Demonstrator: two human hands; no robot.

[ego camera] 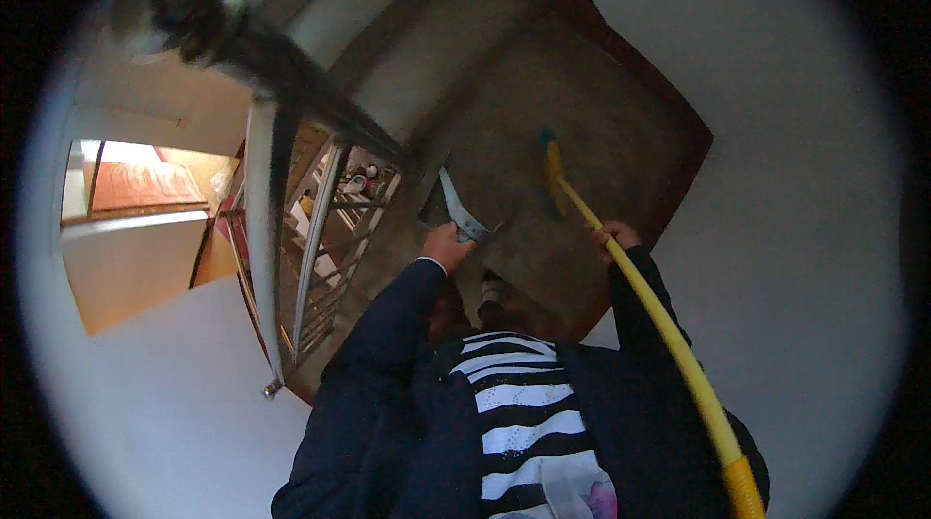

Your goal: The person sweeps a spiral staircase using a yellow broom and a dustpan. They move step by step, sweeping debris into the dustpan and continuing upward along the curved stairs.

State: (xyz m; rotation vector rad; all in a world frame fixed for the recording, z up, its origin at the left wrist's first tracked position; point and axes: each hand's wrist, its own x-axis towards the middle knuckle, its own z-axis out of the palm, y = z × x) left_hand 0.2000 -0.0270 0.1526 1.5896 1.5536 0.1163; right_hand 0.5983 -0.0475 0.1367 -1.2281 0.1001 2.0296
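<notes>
My left hand grips a grey dustpan just above the landing floor. The dustpan's dark inside is hard to make out. In my right hand is the yellow handle of a broom, which slants back past my right sleeve. The broom's yellow and dark bluish head rests on or just over the brown floor, ahead and to the right of the dustpan. Whether it touches the floor I cannot tell.
A metal stair railing with a dark handrail runs along the left. Stair steps lie beyond the landing. A white wall with a dark red base band stands to the right. Several items show below, through the railing.
</notes>
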